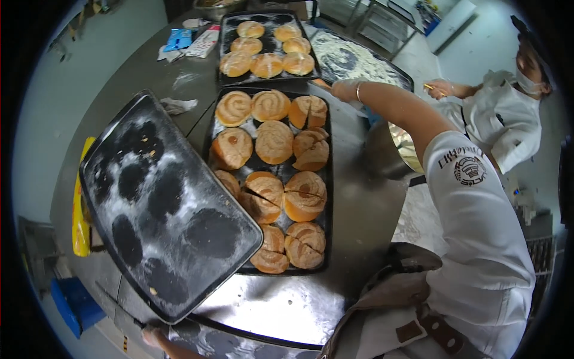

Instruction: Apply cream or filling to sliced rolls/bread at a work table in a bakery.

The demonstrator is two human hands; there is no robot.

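Note:
My right hand (345,91), at the end of my outstretched arm, grips the near right corner of the far baking tray (269,79), which bears several plain golden buns (266,64). My left hand (154,336), low at the left, is closed around the dark handle of a long thin knife (116,300). In the middle lies a black baking tray (328,221) of swirl-topped round buns (274,142), several of them cut through. A flour-dusted black tray (209,233) with dark round marks lies slanted at the left, overlapping the middle tray and hiding part of its buns.
A tray of white crumbly powder (353,57) stands at the far right, near a metal bowl (388,149). Blue and white packets (178,39) lie at the far left, a yellow package (82,197) at the left edge. A masked co-worker (502,113) stands opposite, right.

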